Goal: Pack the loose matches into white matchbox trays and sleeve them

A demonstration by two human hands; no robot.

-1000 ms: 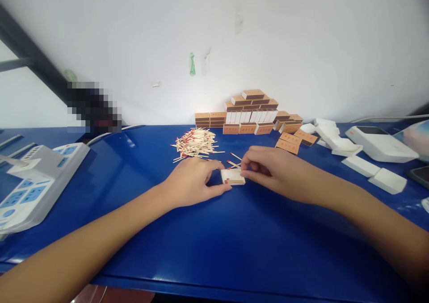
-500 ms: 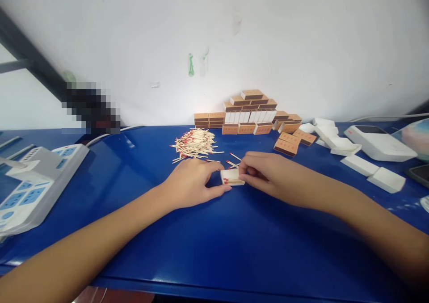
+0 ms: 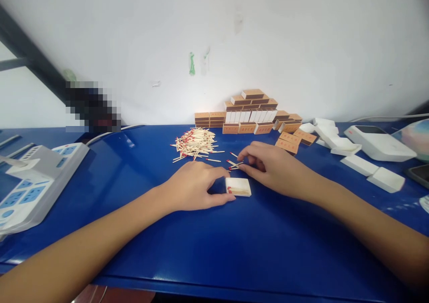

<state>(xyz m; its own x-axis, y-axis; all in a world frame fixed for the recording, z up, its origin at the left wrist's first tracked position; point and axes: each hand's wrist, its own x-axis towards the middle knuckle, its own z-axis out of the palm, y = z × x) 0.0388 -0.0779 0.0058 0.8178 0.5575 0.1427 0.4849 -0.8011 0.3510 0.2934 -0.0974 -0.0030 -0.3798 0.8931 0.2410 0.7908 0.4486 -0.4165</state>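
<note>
A small white matchbox tray [image 3: 244, 183] lies on the blue table with several red-tipped matches along its front side. My left hand [image 3: 197, 184] is around the tray's left end, thumb at the front corner and fingers at the back. Just behind the tray, my right hand [image 3: 268, 162] has thumb and index finger closing on the end of a match [image 3: 236, 165]. Another loose match [image 3: 233, 154] lies beside those fingertips. To the left, behind my left hand, is a large heap of matches [image 3: 196, 143].
Brown matchboxes [image 3: 251, 102] are stacked against the wall, with loose matchboxes [image 3: 290, 137] to their right. White trays [image 3: 385, 179] and a white device [image 3: 378, 142] sit at the right. A power strip [image 3: 43, 187] lies at the left.
My right hand has left the tray and moved back to the loose matches. The tray has shifted slightly toward me and right, with my left hand still at its end.
</note>
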